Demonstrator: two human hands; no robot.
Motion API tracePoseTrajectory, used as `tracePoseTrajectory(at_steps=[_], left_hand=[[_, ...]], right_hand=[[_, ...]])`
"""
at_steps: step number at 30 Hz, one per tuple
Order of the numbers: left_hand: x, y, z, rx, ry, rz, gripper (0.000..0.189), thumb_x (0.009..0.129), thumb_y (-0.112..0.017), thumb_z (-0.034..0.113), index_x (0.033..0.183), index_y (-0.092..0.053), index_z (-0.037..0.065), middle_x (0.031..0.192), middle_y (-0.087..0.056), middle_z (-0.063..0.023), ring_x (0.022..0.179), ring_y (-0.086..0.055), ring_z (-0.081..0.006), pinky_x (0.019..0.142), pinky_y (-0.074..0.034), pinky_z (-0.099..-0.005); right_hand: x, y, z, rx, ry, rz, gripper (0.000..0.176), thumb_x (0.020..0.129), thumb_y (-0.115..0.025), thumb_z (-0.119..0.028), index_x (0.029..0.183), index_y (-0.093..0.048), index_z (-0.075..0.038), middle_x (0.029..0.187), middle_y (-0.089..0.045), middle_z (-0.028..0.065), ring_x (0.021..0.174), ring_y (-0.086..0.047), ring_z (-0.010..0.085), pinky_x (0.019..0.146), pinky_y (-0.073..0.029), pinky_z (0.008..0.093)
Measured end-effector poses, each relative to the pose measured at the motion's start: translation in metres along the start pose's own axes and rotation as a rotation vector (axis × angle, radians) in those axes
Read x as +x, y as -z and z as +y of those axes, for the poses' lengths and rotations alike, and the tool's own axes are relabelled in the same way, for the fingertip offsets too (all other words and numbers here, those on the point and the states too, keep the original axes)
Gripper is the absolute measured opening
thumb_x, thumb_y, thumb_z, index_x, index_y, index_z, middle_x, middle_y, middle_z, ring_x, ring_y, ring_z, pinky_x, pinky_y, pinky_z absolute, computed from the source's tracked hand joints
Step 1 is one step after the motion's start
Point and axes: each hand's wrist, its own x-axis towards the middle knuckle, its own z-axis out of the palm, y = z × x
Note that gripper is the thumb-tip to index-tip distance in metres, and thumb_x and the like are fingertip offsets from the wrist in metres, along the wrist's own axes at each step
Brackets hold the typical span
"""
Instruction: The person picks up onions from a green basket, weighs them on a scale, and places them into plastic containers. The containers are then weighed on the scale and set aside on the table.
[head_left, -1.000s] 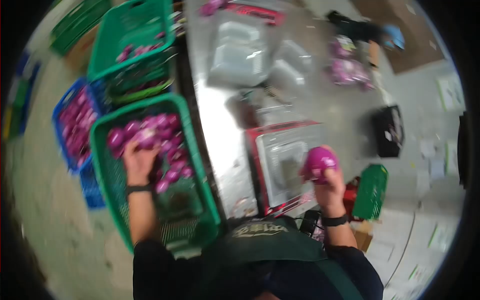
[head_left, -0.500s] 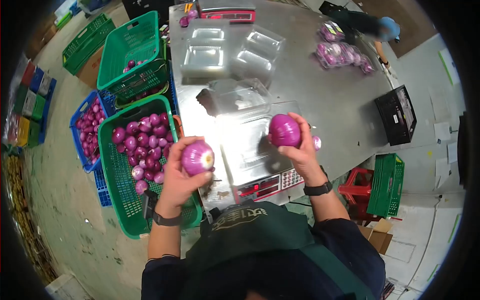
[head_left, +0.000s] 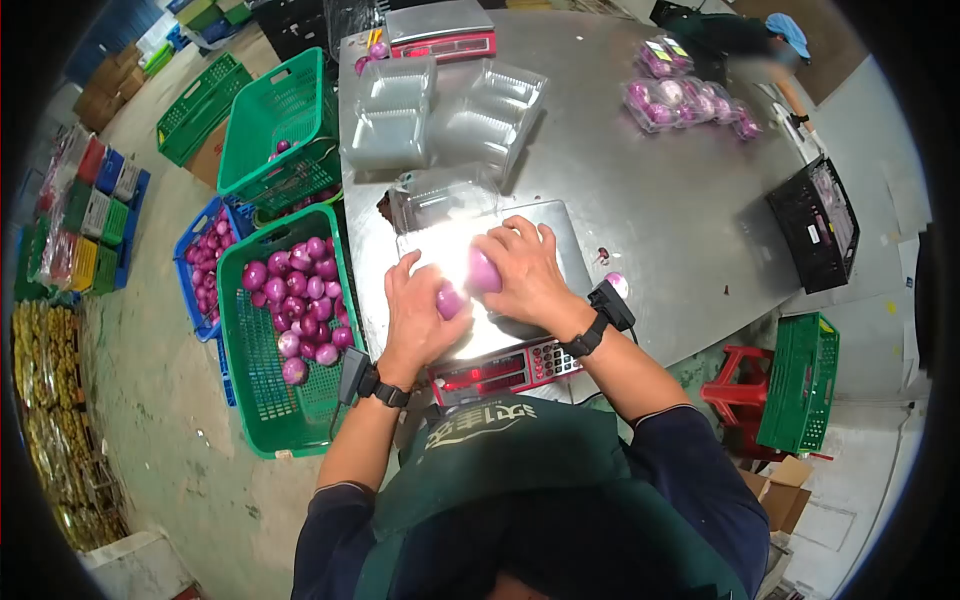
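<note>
My left hand (head_left: 418,318) is closed on a red onion (head_left: 451,300), and my right hand (head_left: 527,278) grips another red onion (head_left: 484,270) beside it. Both hands are low over the metal plate (head_left: 565,235) of a digital scale, whose red front panel (head_left: 480,376) faces me. Bright glare and my hands hide what lies under the onions. Just beyond my hands is a clear plastic container (head_left: 440,200). To the right of the scale a single onion (head_left: 617,285) lies on the table.
A green crate (head_left: 262,425) of onions stands at left, near a blue crate (head_left: 185,262) of onions. Stacked clear containers (head_left: 390,135) and a second scale (head_left: 440,45) are at the back. Packed onions (head_left: 680,105) lie near a co-worker (head_left: 725,40). A black crate (head_left: 815,225) sits at right.
Both hands have come together over the scale, each bringing its onion forward and inward. The camera view has shifted slightly.
</note>
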Motion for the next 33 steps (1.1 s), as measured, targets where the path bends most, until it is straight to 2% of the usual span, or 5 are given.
tracePoseTrajectory(at_steps=[18, 24, 26, 29, 33], left_hand=[[-0.089, 0.020, -0.010, -1.228, 0.923, 0.068, 0.036, 0.093, -0.067, 0.010, 0.127, -0.056, 0.000, 0.109, -0.067, -0.0096, 0.086, -0.061, -0.0145, 0.074, -0.052, -0.0298], [-0.083, 0.028, 0.004, -1.574, 0.876, 0.041, 0.029, 0.096, -0.062, 0.008, 0.123, -0.054, 0.003, 0.110, -0.068, -0.0172, 0.095, -0.069, -0.0271, 0.075, -0.055, -0.0373], [-0.079, 0.032, 0.003, -1.586, 0.846, 0.020, 0.026, 0.096, -0.064, 0.014, 0.120, -0.060, 0.005, 0.108, -0.071, -0.0157, 0.096, -0.071, -0.0280, 0.076, -0.055, -0.0367], [-0.074, 0.033, 0.001, -1.586, 0.884, 0.026, 0.017, 0.095, -0.064, 0.011, 0.111, -0.059, 0.005, 0.100, -0.069, -0.0133, 0.090, -0.070, -0.0258, 0.070, -0.054, -0.0337], [-0.074, 0.010, -0.022, -1.460, 0.906, -0.014, 0.009, 0.091, -0.064, 0.004, 0.094, -0.056, 0.007, 0.085, -0.066, -0.0093, 0.077, -0.067, -0.0224, 0.062, -0.051, -0.0307]], right_hand=[[0.058, -0.023, 0.061, 0.944, -0.983, -0.076, 0.079, 0.082, -0.082, -0.025, 0.145, -0.049, 0.009, 0.131, -0.063, 0.0217, 0.115, -0.062, 0.0254, 0.094, -0.053, 0.0372], [0.049, 0.011, 0.051, 0.836, -0.665, -0.118, 0.062, 0.081, -0.074, -0.003, 0.141, -0.060, -0.007, 0.108, -0.070, 0.0074, 0.094, -0.066, 0.0171, 0.080, -0.056, 0.0333], [0.007, 0.009, 0.064, 0.268, -0.027, 0.086, 0.073, 0.070, -0.078, -0.011, 0.141, -0.061, -0.014, 0.101, -0.066, 0.0139, 0.096, -0.061, 0.0311, 0.087, -0.050, 0.0416], [-0.037, 0.060, 0.033, 0.184, -0.230, -0.537, 0.101, 0.069, -0.070, -0.013, 0.162, -0.032, -0.020, 0.095, -0.065, 0.0163, 0.088, -0.063, 0.0376, 0.080, -0.051, 0.0466], [-0.056, 0.061, 0.012, 0.542, -0.539, -0.499, 0.101, 0.078, -0.066, -0.011, 0.166, -0.017, -0.017, 0.083, -0.070, 0.0125, 0.073, -0.069, 0.0271, 0.069, -0.054, 0.0375]])
